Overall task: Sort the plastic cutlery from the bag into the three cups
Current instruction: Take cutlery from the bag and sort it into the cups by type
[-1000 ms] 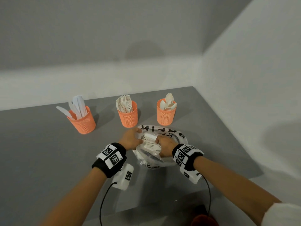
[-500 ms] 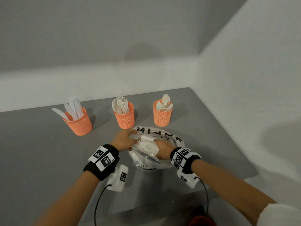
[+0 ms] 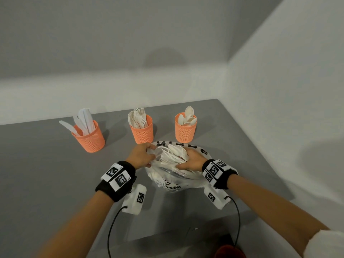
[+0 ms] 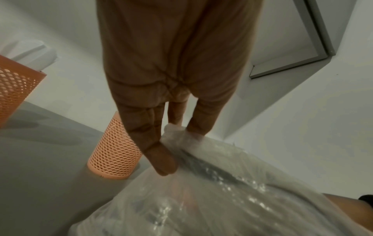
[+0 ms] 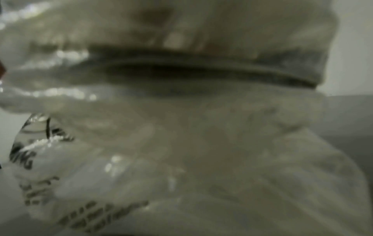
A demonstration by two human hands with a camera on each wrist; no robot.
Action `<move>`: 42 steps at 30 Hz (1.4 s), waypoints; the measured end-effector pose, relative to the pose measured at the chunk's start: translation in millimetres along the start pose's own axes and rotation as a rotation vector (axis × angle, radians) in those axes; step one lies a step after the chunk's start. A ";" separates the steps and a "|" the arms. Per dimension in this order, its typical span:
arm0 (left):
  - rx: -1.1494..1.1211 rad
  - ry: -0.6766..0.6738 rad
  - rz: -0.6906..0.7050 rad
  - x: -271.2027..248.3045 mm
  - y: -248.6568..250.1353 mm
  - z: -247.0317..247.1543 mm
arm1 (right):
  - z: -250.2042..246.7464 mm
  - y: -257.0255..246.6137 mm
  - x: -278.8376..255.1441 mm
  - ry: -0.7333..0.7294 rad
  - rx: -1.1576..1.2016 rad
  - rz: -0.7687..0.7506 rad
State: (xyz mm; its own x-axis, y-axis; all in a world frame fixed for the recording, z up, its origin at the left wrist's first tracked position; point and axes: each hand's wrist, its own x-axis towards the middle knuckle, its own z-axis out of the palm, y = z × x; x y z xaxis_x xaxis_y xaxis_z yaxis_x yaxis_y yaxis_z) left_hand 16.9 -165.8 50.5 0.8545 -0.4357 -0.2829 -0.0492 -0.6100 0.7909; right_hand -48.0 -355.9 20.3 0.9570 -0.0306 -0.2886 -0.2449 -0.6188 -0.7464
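Note:
A clear plastic bag [image 3: 175, 185] with black print lies on the grey table [image 3: 46, 183] in front of three orange mesh cups. The left cup [image 3: 89, 139] holds knives, the middle cup [image 3: 142, 132] forks, the right cup [image 3: 185, 131] spoons. My left hand [image 3: 149, 154] pinches the bag's rim at its left side; the left wrist view shows its thumb and fingers [image 4: 157, 143] closed on the plastic [image 4: 201, 199]. My right hand [image 3: 189, 160] is in the bag's mouth and grips a bunch of white cutlery [image 3: 172, 154]. Blurred plastic [image 5: 181, 143] fills the right wrist view.
A grey wall runs behind the cups, and a white wall stands along the table's right edge. The table's near edge [image 3: 167, 233] passes under my forearms. A red object [image 3: 229, 252] sits below it at bottom right. Bare tabletop stretches to the left of the bag.
My right hand has drawn a bunch of cutlery up to the bag's mouth. The left hand has kept its hold on the rim. The cups have not moved.

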 end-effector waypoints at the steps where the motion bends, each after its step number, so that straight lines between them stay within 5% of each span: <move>1: -0.001 -0.001 0.002 0.5 0.2 0.4 | 0.2 0.8 0.4 -0.010 0.012 0.006; 12: -0.028 -0.021 -0.024 -4.7 6.5 -1.5 | -12.1 -27.5 -6.2 0.078 0.327 -0.044; 16: -0.025 0.184 0.105 -11.1 12.4 -6.4 | -29.0 -74.8 -6.7 0.232 0.532 -0.197; 20: -0.600 0.332 0.030 -22.0 18.9 -18.9 | -37.0 -117.1 9.4 0.371 0.801 -0.258; 25: -1.235 0.112 -0.259 -31.9 12.5 -29.5 | -17.8 -153.8 21.4 0.448 1.040 -0.309; 30: -1.494 0.032 -0.284 -36.1 7.7 -35.5 | 36.9 -165.1 35.1 0.436 0.961 -0.252; 36: -1.163 -0.020 -0.277 -46.1 -6.2 -38.5 | 85.3 -149.9 53.0 0.377 1.005 -0.073; 42: -0.645 0.098 0.084 -40.7 -14.6 -59.5 | 94.3 -146.0 43.1 0.157 0.717 -0.042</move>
State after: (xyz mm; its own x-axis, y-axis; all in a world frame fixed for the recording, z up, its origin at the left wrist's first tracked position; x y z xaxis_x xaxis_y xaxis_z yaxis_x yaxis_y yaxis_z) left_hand 13.5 -99.7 82.8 0.9061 -0.3834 -0.1788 0.1757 -0.0436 0.9835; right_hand 14.4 -192.9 60.3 0.9657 -0.1634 -0.2016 -0.1973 0.0423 -0.9794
